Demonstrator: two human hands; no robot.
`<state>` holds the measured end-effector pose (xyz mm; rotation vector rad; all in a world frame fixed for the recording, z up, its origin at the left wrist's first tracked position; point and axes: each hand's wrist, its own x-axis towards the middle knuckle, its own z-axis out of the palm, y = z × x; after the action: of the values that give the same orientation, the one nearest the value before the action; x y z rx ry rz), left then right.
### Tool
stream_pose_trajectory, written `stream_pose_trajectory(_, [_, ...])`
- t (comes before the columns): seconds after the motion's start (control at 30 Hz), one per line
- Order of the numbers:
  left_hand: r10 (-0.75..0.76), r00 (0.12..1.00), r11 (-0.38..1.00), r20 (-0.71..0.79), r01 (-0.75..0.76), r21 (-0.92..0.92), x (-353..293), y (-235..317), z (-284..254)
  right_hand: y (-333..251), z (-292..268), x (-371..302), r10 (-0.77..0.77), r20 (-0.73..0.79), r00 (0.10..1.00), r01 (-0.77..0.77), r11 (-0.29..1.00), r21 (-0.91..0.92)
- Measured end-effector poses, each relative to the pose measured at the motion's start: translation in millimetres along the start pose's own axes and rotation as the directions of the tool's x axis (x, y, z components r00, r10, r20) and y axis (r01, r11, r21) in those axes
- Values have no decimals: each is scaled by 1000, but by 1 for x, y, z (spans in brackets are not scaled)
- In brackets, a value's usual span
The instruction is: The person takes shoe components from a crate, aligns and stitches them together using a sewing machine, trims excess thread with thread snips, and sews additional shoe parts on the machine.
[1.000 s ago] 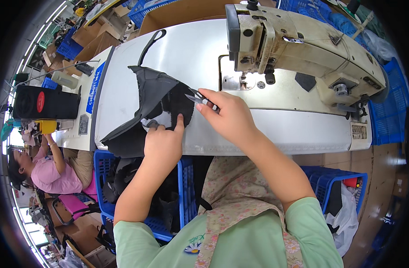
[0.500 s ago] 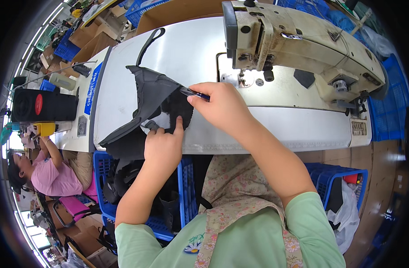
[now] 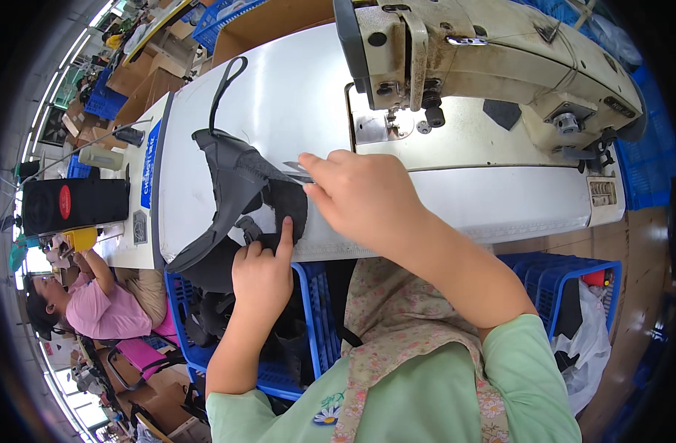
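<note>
The piece [image 3: 231, 173] is black and dark grey, matte and creased, with a stiff, raised fold running from its far corner down to a tip at the near left. Its right part is flatter, with a rounded outer edge. A pale patch shows through a gap in its middle; whether that is lining or table cannot be told. A thin black strap [image 3: 218, 96] rises from the far corner and ends in a loop. The piece lies on the left half of the white table [image 3: 301, 88], its near part reaching over the near edge.

The left hand [image 3: 263, 277] lies on the near side of the piece, index finger straight and pressed on the cloth, the others bent; whether they pinch anything is hidden. The right hand [image 3: 364, 196] is closed around one pair of snips [image 3: 297, 176], two blades pointing left at the piece's right edge. Whether they touch cloth cannot be told.

Counted: one piece, one strap, one sewing machine [image 3: 493, 66] at the far right, one dark scrap [image 3: 502, 113] on its bed, one blue crate [image 3: 548, 295] at near right, and one co-worker [image 3: 109, 306] in pink at left.
</note>
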<state>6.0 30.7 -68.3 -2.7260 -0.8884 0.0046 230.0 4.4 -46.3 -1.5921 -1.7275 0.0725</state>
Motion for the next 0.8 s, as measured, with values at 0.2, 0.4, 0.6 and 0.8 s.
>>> stream_pose_trajectory(0.2, [16,1000,1000,-26,-16,8,-1,-1,1,-2,11,3,-69,18,997,70,996,-61])
stream_pose_trajectory(0.4, [16,1000,1000,-17,-16,-6,-1,-2,0,1,18,9,-159,-7,987,159,986,-56])
stream_pose_trajectory(0.6, [9,999,1000,-40,-10,-22,-2,-2,0,3,25,8,-244,-80,967,241,970,-37])
stream_pose_trajectory(0.8, [5,999,1000,-36,-5,-20,-2,-3,-1,0,28,4,-258,-151,954,252,966,-57])
